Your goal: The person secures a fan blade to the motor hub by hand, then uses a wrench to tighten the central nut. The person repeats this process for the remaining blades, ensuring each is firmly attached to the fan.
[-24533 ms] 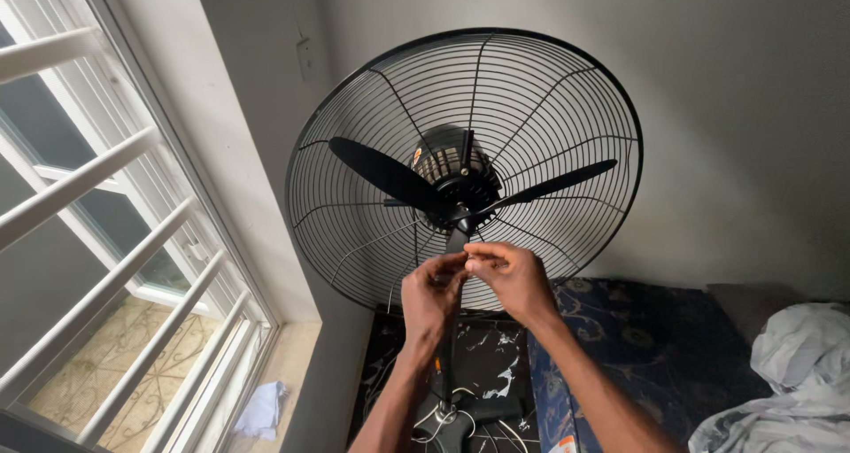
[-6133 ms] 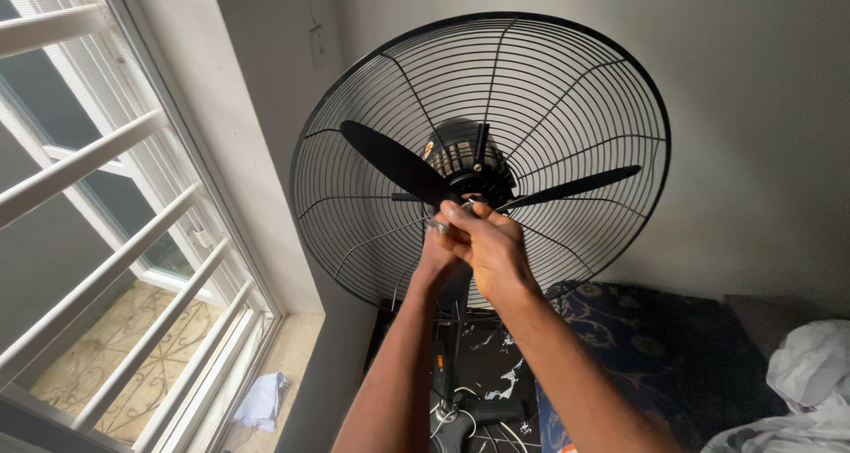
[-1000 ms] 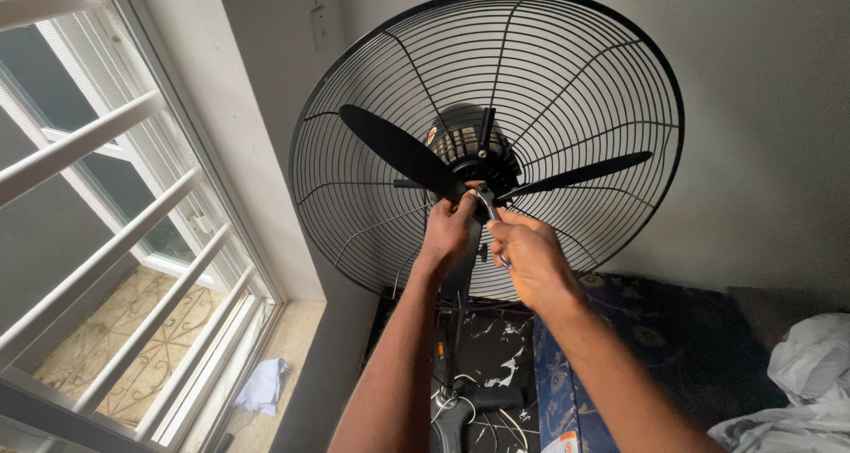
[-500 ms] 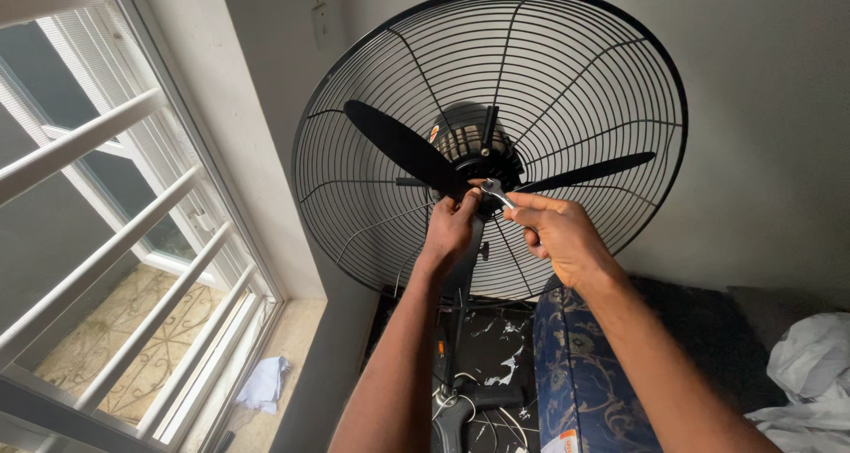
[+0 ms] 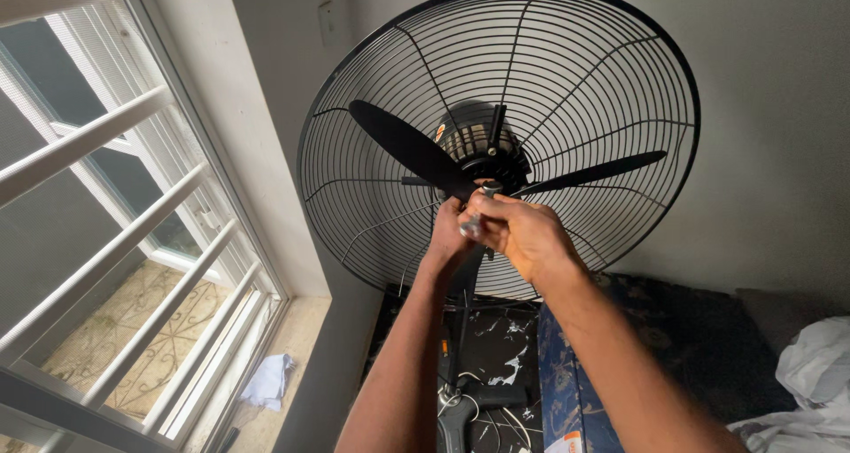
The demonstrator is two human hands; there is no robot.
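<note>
Grey walls meet in a corner behind a large black fan (image 5: 500,143), with a barred window (image 5: 115,240) close on the left and a dark patterned bed (image 5: 673,347) low on the right. Only the fan's rear wire guard (image 5: 602,72) is on, its rim nearly reaching the wall corner; the front is open, so the room before the blades is free. One blade (image 5: 407,147) runs up to the left, another (image 5: 593,171) stretches right, almost level; the hub axis points toward the camera. Both hands meet at the hub. The left hand (image 5: 450,232) is curled round the hub just below the blades. The right hand (image 5: 522,232) is closed, fingers pinching a small metal piece (image 5: 471,226) at the hub's front.
</note>
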